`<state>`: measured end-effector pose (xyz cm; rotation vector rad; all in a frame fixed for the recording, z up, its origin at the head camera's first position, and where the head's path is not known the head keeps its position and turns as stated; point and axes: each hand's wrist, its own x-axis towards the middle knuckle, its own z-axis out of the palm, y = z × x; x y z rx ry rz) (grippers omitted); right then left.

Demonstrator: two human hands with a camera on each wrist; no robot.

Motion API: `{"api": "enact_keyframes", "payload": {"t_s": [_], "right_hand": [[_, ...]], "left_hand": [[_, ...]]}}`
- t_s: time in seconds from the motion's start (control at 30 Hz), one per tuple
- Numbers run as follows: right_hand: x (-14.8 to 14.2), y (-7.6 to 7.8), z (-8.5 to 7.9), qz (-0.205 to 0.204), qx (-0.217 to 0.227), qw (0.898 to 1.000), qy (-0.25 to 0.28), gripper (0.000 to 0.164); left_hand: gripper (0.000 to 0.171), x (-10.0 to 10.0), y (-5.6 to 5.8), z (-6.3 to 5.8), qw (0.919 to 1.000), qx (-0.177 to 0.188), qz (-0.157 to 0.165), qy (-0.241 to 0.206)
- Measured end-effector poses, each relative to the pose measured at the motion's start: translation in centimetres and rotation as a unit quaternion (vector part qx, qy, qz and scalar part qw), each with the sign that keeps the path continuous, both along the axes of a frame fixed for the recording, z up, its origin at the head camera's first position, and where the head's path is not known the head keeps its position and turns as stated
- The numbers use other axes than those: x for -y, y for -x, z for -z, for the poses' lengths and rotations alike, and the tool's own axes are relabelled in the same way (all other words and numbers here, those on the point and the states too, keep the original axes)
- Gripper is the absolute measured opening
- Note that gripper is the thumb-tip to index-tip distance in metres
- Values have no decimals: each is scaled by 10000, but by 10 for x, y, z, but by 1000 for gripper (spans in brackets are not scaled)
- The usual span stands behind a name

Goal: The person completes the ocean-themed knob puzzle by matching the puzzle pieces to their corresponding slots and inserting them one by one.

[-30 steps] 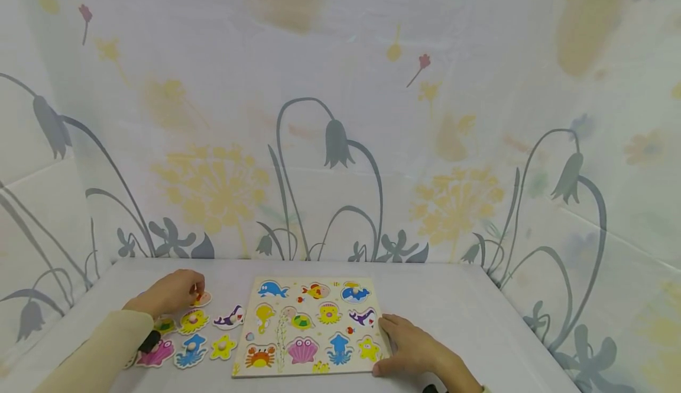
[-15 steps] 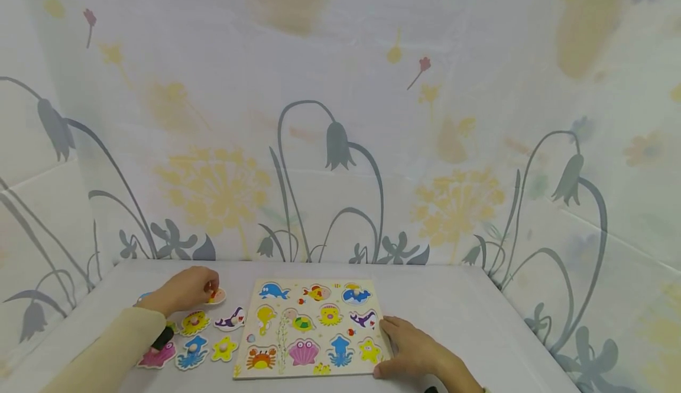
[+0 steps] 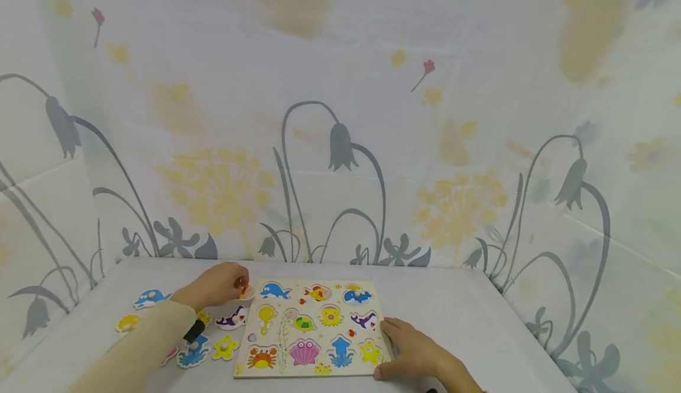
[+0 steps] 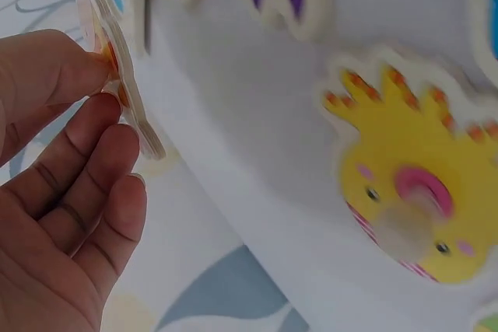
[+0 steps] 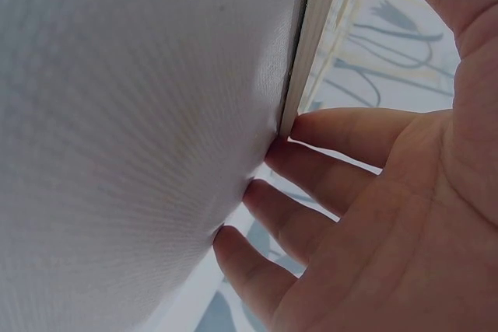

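My left hand pinches a red-and-yellow fish puzzle piece between thumb and fingers. That piece is raised on edge in the left wrist view, beside the far left corner of the puzzle board. The board lies flat, with sea-animal recesses; a blue whale piece with a knob sits in its far right one. My right hand rests against the board's right edge, thumb near the front corner. In the right wrist view, its fingertips touch the table and the board's edge.
Loose knobbed pieces lie left of the board: a purple whale, a yellow starfish, a blue squid, a blue dolphin and a yellow octopus. My left sleeve covers some others. A flower-printed curtain hangs behind the table.
My left hand has carried the fish piece rightwards from among the loose pieces to the board's far left corner. The right hand and board have stayed put.
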<state>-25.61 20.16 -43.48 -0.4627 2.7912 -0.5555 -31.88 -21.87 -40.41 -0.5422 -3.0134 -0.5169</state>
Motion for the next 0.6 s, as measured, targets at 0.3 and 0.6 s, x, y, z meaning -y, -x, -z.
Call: {"api": "enact_keyframes", "payload": {"t_s": [0.3, 0.6], "right_hand": [[0, -1, 0, -119, -144, 9998, 13, 99], [1, -3, -1, -30, -66, 10000, -7, 98]], "left_hand": [[12, -30, 4, -3, 9994, -183, 284, -113], [13, -61, 12, 0, 9946, -476, 916, -117]]}}
